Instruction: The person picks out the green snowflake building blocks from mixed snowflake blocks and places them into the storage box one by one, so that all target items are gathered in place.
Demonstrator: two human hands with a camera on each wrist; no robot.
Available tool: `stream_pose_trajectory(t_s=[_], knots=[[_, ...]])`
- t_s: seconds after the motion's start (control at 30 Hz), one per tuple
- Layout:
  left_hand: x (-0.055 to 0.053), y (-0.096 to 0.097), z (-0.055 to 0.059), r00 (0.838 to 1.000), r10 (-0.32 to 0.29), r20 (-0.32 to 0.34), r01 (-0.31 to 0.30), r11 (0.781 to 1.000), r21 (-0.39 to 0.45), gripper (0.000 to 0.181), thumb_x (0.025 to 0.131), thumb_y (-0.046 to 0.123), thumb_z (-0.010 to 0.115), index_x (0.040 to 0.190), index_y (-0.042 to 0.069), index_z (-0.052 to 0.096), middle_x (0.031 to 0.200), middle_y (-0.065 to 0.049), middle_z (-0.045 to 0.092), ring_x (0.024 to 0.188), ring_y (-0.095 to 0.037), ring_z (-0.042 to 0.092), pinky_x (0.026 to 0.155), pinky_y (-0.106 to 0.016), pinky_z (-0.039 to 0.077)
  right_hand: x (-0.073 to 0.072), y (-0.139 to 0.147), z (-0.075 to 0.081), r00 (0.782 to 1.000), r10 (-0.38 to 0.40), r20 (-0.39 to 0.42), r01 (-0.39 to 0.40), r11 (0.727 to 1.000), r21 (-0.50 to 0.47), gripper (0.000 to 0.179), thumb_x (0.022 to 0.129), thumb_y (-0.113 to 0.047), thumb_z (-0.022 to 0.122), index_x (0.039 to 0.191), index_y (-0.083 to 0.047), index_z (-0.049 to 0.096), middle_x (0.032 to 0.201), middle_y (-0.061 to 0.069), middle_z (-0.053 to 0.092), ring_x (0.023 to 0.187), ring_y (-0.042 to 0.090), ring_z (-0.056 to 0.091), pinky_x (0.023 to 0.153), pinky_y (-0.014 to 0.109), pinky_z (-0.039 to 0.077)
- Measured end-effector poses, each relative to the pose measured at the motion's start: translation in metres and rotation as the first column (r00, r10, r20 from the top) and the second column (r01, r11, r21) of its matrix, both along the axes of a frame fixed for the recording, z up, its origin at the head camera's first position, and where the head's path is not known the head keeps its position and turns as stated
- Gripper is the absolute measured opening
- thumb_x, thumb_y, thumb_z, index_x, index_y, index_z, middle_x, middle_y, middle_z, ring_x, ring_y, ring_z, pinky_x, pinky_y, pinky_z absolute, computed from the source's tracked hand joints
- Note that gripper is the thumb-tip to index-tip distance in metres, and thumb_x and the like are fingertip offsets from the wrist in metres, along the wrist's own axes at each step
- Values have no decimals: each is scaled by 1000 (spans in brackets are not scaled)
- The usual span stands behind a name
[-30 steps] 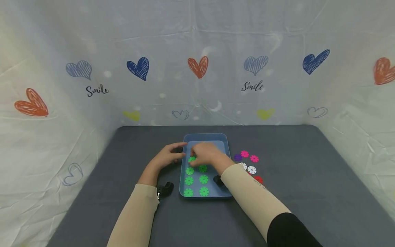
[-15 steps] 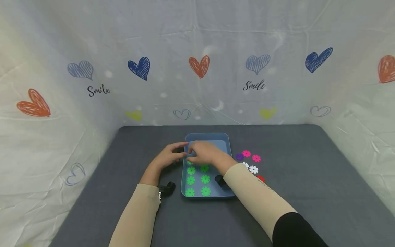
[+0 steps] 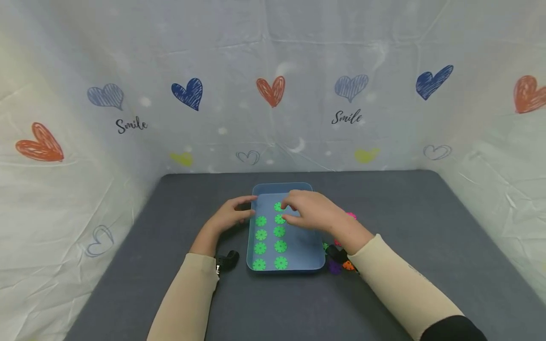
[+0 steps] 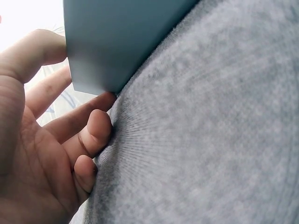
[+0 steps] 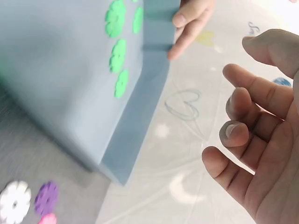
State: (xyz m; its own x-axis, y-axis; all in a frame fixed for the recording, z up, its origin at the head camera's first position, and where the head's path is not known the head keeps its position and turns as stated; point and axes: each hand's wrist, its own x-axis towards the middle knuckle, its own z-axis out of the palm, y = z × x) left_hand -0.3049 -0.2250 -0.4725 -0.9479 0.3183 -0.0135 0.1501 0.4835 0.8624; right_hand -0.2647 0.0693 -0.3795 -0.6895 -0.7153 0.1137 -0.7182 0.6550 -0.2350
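Note:
Two columns of flat green flower-shaped discs (image 3: 280,246) lie in a shallow blue tray (image 3: 303,255). My left hand (image 3: 226,218) is at the tray's left side, thumb and index finger spread apart with their tips against the wall. Its other fingers bend loosely beside the grey cloth in the left wrist view. My right hand (image 3: 315,213) hovers over the right part of the tray, fingers loosely bent and holding nothing. In the head view its fingertips overlap the upper discs of the right column. The right wrist view shows that palm (image 5: 280,182) bare.
Right of the tray, loose flower discs lie on the grey tabletop (image 3: 426,227), partly hidden by my right forearm: a purple disc (image 3: 334,267), an orange disc (image 3: 349,265) and others. A white disc (image 5: 15,202) shows in the right wrist view. A printed curtain (image 3: 273,128) surrounds the table.
My right hand has moved right, away from the left column, uncovering the upper discs of both columns. The left hand has stayed at the tray's side.

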Motion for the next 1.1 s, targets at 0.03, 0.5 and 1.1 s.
stream_pose_trajectory(t_s=[0.03,0.5,1.1], knots=[[0,0,0,1000,1,-2,-1,1000,0,55,96,23,73,148,17,58,147,-14,52,75,-24,58,70,-38,49,4,6,0,1000,0,-8,0,1000,-4,26,100,-31,68,119,-14,73,110,0,65,95,16,63,79,37,53],[0,-1,-2,1000,1,4,-1,1000,-1,55,96,26,74,148,19,58,145,-14,53,76,-24,58,72,-39,48,51,79,-30,985,-170,22,168,984,53,8,90,-16,77,98,-14,75,90,-7,61,71,4,51,66,30,50],[0,0,-2,1000,12,-4,-12,1000,-10,54,96,25,74,148,18,58,142,-14,55,74,-24,58,71,-39,48,44,74,-65,987,-158,4,156,976,154,23,75,-28,79,79,-16,60,74,-8,48,64,9,44,55,32,40]])
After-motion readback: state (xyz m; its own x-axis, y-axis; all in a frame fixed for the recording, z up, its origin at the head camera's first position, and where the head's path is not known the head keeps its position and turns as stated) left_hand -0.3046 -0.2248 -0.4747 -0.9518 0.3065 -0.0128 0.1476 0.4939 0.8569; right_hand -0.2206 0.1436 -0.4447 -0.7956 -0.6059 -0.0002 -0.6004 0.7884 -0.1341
